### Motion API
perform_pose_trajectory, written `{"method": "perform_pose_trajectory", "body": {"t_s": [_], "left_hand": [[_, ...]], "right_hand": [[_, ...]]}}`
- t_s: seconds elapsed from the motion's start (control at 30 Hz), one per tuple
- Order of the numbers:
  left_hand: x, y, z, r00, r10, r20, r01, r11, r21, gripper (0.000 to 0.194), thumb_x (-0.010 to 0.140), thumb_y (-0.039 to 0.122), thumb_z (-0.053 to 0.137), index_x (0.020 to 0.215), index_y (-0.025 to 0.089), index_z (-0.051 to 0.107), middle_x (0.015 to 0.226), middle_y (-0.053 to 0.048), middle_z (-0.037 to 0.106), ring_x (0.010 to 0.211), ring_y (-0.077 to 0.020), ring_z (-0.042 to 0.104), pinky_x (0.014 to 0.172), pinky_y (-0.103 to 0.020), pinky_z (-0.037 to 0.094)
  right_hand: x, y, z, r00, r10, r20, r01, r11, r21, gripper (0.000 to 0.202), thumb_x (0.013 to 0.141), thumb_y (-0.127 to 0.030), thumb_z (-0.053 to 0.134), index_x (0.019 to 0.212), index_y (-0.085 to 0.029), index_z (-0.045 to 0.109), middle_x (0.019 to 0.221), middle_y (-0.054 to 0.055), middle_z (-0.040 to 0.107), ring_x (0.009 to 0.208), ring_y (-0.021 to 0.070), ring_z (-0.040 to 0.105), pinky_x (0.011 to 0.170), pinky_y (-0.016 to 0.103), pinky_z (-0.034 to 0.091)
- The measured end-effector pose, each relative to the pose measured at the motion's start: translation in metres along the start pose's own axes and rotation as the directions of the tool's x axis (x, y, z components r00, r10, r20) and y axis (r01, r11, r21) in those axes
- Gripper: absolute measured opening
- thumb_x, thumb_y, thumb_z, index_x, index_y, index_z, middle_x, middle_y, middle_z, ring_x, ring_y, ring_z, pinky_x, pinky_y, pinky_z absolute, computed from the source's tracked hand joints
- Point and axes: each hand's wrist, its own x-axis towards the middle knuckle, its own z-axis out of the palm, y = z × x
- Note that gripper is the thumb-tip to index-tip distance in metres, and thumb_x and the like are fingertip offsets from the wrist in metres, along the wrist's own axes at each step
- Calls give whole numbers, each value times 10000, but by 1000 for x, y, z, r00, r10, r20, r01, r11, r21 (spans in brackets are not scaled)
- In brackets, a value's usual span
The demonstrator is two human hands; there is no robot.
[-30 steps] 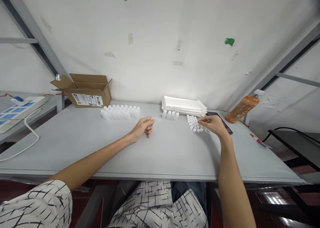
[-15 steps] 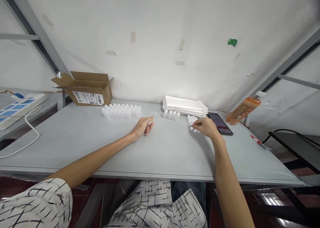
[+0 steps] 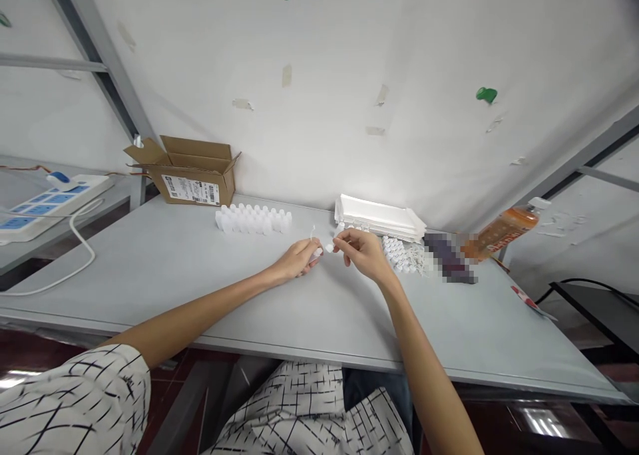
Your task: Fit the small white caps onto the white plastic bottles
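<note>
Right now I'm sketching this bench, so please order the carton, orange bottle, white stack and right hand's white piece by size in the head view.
1. Carton
2. Orange bottle, white stack: too alike to rank
3. White piece in right hand

The left arm (image 3: 200, 316) slants inward from the lower left, its forearm bare and low, with the wrist (image 3: 273, 275) nearly in line and the left grip (image 3: 298, 259) closed, fingers curled in beneath the thumb. The right arm (image 3: 424, 365) reaches up and inward from the lower right, the wrist (image 3: 390, 283) turning the right grip (image 3: 363, 252) towards the other, back uppermost, thumb and forefinger pinched together at the tips while the remaining fingers bend loosely. The two grips face each other closely, a narrow gap between their fingertips.
</note>
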Motion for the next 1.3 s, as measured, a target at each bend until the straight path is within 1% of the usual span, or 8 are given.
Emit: {"method": "perform_pose_trajectory", "body": {"t_s": [0.1, 0.23, 0.53, 0.63, 0.77, 0.97, 1.17, 1.3], "left_hand": [[1, -2, 1, 999, 29, -12, -30, 999, -19, 408, 941, 568, 389, 896, 185, 523, 709, 20, 458, 505, -67, 358, 421, -180, 225], [3, -5, 3, 995, 81, 55, -78, 995, -56, 428, 919, 594, 433, 888, 180, 537, 784, -3, 470, 590, -84, 413, 435, -183, 234], [1, 0, -2, 994, -29, 102, 31, 999, -18, 406, 930, 561, 413, 929, 181, 555, 760, 11, 479, 442, -40, 290, 402, -194, 143], [-1, 1, -1, 996, -3, 94, 5, 1000, -21, 432, 931, 591, 401, 972, 189, 554, 772, 9, 486, 445, -38, 292, 402, -189, 145], [-2, 3, 2, 996, 53, 77, -52, 998, -19, 420, 923, 580, 426, 831, 178, 511, 756, 8, 483, 465, -43, 284, 406, -195, 173], [0, -5, 4, 991, 120, 63, -119, 993, -22, 438, 934, 563, 402, 857, 159, 552, 721, 5, 476, 532, -74, 320, 457, -206, 250], [0, -14, 6, 982, 186, 17, -186, 982, 41, 428, 932, 547, 393, 863, 167, 577, 768, -1, 514, 593, -97, 373, 511, -219, 314], [-4, -8, 6, 990, 142, 0, -142, 985, 98, 371, 914, 488, 417, 739, 176, 515, 726, 4, 482, 625, -111, 400, 542, -220, 335]], "right_hand": [[0, 6, 9, 999, -3, -39, 5, 999, 42, 338, 866, -500, 639, 808, -166, 641, 753, 38, 691, 460, 93, 554, 481, 250, 411], [-3, 11, 10, 999, 19, -27, -16, 994, 106, 374, 845, -536, 657, 804, -164, 645, 749, 44, 696, 468, 104, 564, 483, 259, 423], [-7, 9, 13, 999, 36, 15, -37, 999, 40, 368, 849, -530, 652, 806, -164, 670, 765, 49, 707, 494, 108, 577, 509, 258, 445], [-8, 9, 16, 998, 51, 48, -53, 997, 61, 351, 834, -510, 669, 837, -160, 695, 764, 47, 704, 497, 107, 577, 502, 253, 449], [-9, 8, 19, 995, 61, 76, -69, 993, 100, 338, 841, -477, 649, 907, -158, 737, 755, 50, 705, 505, 108, 566, 467, 243, 432], [-10, 11, 19, 983, 128, 128, -147, 977, 156, 436, 720, -511, 756, 957, -144, 748, 741, 53, 694, 544, 134, 589, 439, 239, 421], [-12, 13, 21, 990, 97, 103, -102, 994, 43, 398, 792, -538, 697, 857, -146, 724, 705, 31, 659, 542, 118, 558, 500, 248, 403], [-14, 13, 25, 996, 51, 79, -41, 992, -122, 479, 883, -565, 579, 627, -161, 599, 574, -6, 552, 519, 99, 446, 517, 250, 342]]}}
